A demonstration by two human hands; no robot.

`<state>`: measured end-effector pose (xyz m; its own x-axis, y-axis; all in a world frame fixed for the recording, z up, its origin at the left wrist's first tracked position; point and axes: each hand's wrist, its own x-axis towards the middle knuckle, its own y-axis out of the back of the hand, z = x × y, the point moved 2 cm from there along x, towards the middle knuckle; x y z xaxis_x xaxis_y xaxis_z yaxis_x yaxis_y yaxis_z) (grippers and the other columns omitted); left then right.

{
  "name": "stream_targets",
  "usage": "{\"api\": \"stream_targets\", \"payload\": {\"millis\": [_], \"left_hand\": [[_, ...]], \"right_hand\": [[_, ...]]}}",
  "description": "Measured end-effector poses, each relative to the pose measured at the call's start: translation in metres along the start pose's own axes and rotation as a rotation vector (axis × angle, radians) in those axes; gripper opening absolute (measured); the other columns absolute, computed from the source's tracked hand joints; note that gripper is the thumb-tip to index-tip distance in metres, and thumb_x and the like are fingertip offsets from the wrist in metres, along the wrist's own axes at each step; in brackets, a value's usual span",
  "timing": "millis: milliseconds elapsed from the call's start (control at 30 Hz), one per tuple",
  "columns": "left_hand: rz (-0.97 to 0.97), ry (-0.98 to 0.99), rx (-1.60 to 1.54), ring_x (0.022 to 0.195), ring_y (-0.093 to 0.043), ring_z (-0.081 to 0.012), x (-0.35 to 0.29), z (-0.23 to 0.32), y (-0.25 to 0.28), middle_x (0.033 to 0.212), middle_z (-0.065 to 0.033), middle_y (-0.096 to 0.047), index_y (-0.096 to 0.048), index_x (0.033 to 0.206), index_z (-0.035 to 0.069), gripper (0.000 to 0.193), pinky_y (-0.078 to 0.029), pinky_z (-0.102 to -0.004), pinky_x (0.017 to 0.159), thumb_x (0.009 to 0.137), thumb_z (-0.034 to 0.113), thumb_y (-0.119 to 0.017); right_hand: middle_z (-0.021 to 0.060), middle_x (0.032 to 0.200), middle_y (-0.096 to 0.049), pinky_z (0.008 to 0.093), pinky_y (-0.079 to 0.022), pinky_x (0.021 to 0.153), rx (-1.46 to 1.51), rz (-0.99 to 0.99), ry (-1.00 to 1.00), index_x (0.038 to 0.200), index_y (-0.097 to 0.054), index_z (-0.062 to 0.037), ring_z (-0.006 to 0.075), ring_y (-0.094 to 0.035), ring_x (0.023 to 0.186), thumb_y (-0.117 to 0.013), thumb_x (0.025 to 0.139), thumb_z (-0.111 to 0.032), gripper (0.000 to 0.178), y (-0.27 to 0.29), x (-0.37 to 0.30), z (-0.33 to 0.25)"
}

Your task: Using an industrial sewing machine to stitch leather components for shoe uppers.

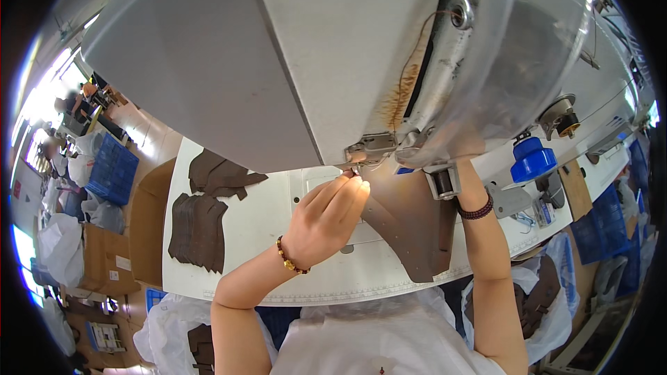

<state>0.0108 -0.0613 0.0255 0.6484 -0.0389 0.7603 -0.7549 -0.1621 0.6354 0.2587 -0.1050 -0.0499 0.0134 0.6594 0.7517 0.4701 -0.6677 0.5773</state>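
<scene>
Beneath the head of a large white sewing machine (pixel 299 48), my left hand (pixel 326 219) is raised to the needle area. Its fingertips are pinched together; what they hold, if anything, is too small to make out. A brown leather-like piece (pixel 406 226) lies on the white table under the machine, just right of my left hand. My right hand (pixel 467 142) reaches up behind the clear plastic shield (pixel 507 62), and its fingers are hidden. A brown thread (pixel 419 35) runs down the machine's front, beside brownish stains.
Stacked brown cut pieces (pixel 198 232) lie at the table's left, with more pieces (pixel 212 170) behind them. Right of the machine hangs a blue knob-like part (pixel 533 161). Plastic-lined containers (pixel 549 298) with brown pieces flank me. Cardboard boxes (pixel 108 260) and blue crates (pixel 111 167) stand left.
</scene>
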Motion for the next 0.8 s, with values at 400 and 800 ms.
{"api": "stream_targets", "payload": {"millis": [400, 800], "left_hand": [[-0.055, 0.138, -0.085, 0.06, -0.055, -0.0173, 0.0, 0.001, -0.002, 0.076, -0.0066, -0.048, -0.062, 0.098, -0.004, 0.03, -0.055, -0.0303, 0.069, 0.068, -0.005, -0.061], [-0.074, 0.129, -0.092, 0.065, -0.058, -0.0199, -0.002, -0.001, -0.002, 0.085, -0.0081, -0.054, -0.061, 0.101, -0.004, 0.034, -0.052, -0.0291, 0.061, 0.066, -0.005, -0.062]], "right_hand": [[0.005, 0.098, -0.065, 0.0334, -0.048, 0.082, 0.404, -0.009, -0.173, 0.101, -0.064, -0.013, 0.0199, -0.061, 0.092, -0.076, 0.07, -0.021, 0.034, -0.002, 0.021, 0.017], [0.0072, 0.103, -0.063, 0.034, -0.047, 0.082, 0.432, -0.09, -0.184, 0.107, -0.062, -0.0114, 0.0216, -0.06, 0.096, -0.076, 0.07, -0.021, 0.04, -0.006, 0.036, 0.02]]}}
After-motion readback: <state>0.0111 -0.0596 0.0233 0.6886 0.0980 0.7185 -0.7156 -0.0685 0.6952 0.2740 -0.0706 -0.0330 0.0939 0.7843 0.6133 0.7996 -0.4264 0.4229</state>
